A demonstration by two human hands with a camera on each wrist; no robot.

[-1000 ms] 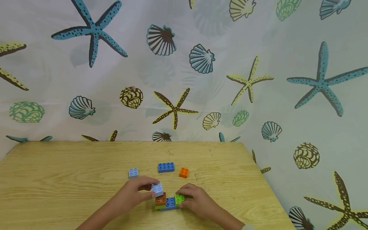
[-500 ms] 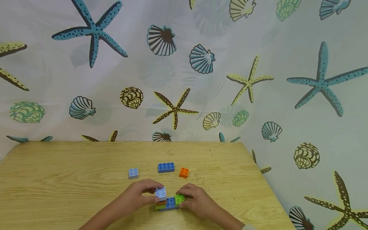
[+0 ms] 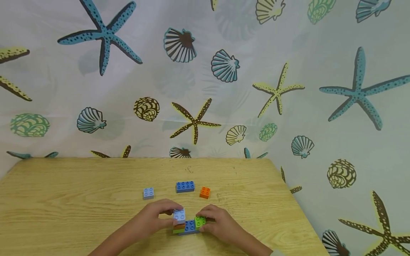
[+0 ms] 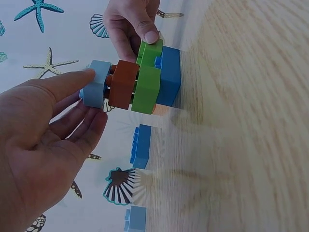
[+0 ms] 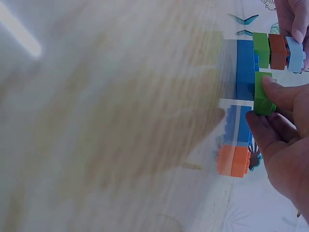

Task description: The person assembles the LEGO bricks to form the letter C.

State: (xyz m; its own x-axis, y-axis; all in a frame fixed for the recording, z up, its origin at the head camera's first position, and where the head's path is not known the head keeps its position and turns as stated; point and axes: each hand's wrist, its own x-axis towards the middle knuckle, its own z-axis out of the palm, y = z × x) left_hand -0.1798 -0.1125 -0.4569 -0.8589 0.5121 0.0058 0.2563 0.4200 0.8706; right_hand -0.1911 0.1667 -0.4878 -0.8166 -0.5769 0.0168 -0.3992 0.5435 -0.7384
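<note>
My left hand (image 3: 152, 217) pinches a light blue toy brick (image 4: 98, 84) between thumb and fingers. That brick sits on top of a brown brick (image 4: 123, 84), and studs show in the thin gap between the two. Under the brown one comes a green brick (image 4: 147, 91), with some of its studs showing too. It stands on the left end of a long blue brick (image 3: 189, 225), which lies on the table. At the other end, my right hand (image 3: 219, 220) holds a second green brick (image 5: 262, 100) that sits on the blue one, thumb on one side and fingers on the other.
Behind the hands on the wooden table (image 3: 80, 202) lie a loose light blue brick (image 3: 148, 193), another long blue brick (image 3: 185, 186) and an orange brick (image 3: 205, 192). A curtain (image 3: 144, 71) printed with shells and starfish hangs at the back and right.
My left hand has moved slightly right and down, bringing the light blue brick from a tilt above the brown brick to level on top of it. My right hand stays put.
</note>
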